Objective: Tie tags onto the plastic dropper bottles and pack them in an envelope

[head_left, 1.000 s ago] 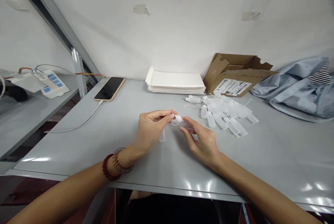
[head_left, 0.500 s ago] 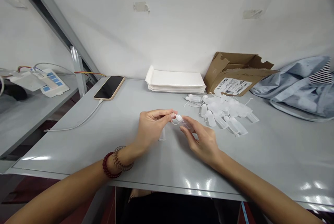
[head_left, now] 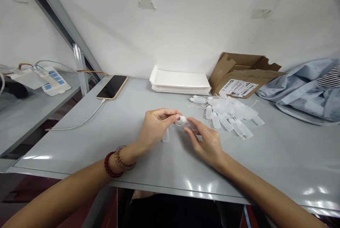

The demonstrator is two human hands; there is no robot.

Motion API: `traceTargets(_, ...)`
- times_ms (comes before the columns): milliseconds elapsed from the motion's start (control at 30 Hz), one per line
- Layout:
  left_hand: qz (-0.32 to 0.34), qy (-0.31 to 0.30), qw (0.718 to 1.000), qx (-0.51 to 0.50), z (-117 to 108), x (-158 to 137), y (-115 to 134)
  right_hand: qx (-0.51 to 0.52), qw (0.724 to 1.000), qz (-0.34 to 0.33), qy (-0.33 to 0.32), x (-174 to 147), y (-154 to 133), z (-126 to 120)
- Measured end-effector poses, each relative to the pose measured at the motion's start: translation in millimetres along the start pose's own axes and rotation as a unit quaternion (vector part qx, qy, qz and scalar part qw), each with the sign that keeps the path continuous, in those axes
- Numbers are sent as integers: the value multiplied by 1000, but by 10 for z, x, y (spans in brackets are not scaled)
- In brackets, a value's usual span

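Observation:
A small clear plastic bottle (head_left: 190, 126) with a white top is held in front of me, above the middle of the table. Thumb and fingers of my right hand (head_left: 205, 141) are closed around its body from the right. My left hand (head_left: 156, 127) pinches at the white cap (head_left: 183, 118), where a thin white strap loops below the fingertips. The fingers partly hide what they pinch. Under my left hand, another clear piece (head_left: 166, 136) lies on the table, partly covered. To the right is a heap of small translucent bottles (head_left: 225, 111) with thin white straps.
Behind my hands, a stack of white envelopes (head_left: 182, 81) lies by the wall. An open cardboard box (head_left: 240, 75) stands behind the heap, with a light blue cloth (head_left: 300, 93) at right. A phone (head_left: 113, 87) with a white cable (head_left: 87, 123) lies at left, beside a metal post (head_left: 81, 68).
The view has shifted slightly. Both hands keep nearly the same pose on the bottle and its cap; nothing has been let go or picked up.

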State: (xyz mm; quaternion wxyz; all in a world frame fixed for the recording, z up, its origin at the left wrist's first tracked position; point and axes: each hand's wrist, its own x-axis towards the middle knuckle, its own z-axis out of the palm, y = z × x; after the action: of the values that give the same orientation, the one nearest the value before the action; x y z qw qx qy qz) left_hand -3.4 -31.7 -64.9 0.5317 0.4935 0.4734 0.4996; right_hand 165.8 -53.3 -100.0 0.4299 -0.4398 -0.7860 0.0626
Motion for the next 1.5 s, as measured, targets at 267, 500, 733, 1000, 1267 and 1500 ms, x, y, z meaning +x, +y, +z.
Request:
traceTargets(267, 0, -62, 994, 95, -94, 155, 19, 47, 994, 3, -100, 81, 10, -85)
traceTargets(500, -3, -142, 962, 235, -248, 296, -22, -164, 985, -48, -19, 493, 468, -331)
traceTargets(733, 26, -181, 928, 325, -310, 307, 27, -341, 911, 4, -230, 905, 655, -230)
traceTargets(1000, 114, -127, 904, 392, -327, 286, 65, -338, 911, 13, -236, 879, 627, -129)
traceTargets(1267, 304, -324, 771, 457, -175, 78, 16, -153, 982, 11, -113, 573, 483, -313)
traceTargets(1500, 259, -364, 777, 444, -253, 86, 78, -7, 985, 83, -152, 392, 278, -330)
